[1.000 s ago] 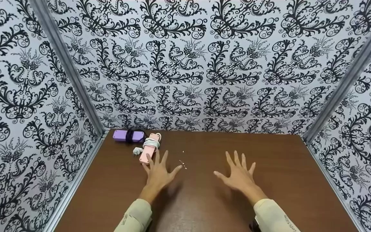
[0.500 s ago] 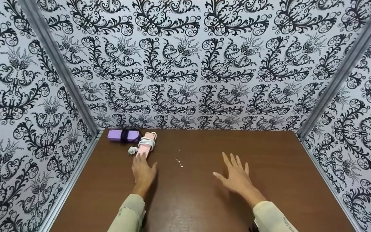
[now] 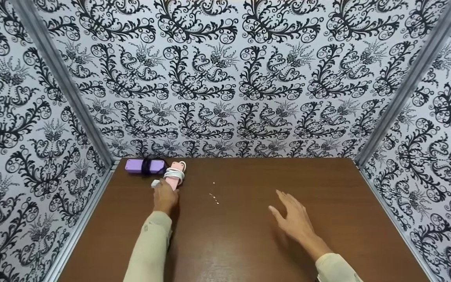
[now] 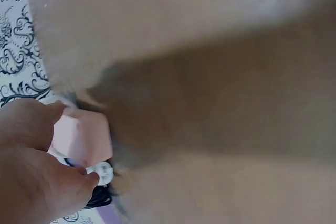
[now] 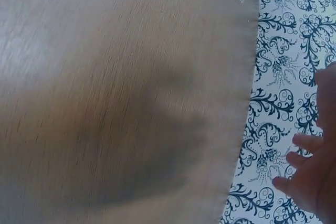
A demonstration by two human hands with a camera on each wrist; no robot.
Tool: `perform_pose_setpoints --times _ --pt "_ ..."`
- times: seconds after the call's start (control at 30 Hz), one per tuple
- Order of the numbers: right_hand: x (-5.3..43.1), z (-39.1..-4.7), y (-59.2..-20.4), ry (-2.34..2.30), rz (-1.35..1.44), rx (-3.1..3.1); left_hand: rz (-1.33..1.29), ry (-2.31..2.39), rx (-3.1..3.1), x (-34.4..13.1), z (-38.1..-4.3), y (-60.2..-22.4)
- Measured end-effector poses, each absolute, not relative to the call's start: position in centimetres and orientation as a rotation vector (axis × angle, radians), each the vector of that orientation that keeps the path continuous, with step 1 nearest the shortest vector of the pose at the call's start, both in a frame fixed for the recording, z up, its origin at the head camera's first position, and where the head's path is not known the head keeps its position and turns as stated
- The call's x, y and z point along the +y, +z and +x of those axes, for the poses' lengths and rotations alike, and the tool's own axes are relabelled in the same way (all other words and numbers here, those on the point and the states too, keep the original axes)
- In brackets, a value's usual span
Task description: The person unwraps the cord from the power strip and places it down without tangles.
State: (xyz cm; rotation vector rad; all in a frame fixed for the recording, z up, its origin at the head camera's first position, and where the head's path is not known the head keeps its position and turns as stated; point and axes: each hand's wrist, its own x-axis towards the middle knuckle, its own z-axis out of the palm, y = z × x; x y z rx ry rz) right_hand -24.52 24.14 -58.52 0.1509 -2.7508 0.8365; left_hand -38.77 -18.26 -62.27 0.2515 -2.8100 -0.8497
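Left hand (image 3: 165, 197) grips the pink power strip (image 3: 172, 183)

The pink power strip is at the back left of the table (image 3: 241, 231), near the purple strip (image 3: 156, 166). It looks hard, smooth and not too heavy. The bare near end, now gripped, seems best to hold; the soft white cord (image 3: 174, 174) might slip loose. The right hand (image 3: 294, 219) holds nothing, its fingers nearly straight. 1 second ago, the left hand was spread wide.

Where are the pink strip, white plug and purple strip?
Pink strip (image 3: 172, 183): head view, near half of its top.
White plug (image 3: 155, 183): head view, its body.
Purple strip (image 3: 134, 166): head view, left end.
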Motion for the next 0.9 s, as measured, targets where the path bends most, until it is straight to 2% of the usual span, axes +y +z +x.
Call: perform_pose_setpoints --times 0.37,0.73,0.9 --pt "24.8 -24.9 -59.0 0.518 0.359 -2.637 0.285 -0.745 -2.923 -18.0 -38.5 -61.6" --pt "24.5 -26.0 -59.2 0.684 0.314 -2.572 0.452 -0.920 -2.906 -17.5 -38.8 -63.8" --pt "24.2 -26.1 -58.8 0.737 0.326 -2.565 0.483 -0.928 -2.896 -17.9 -38.8 -63.2"
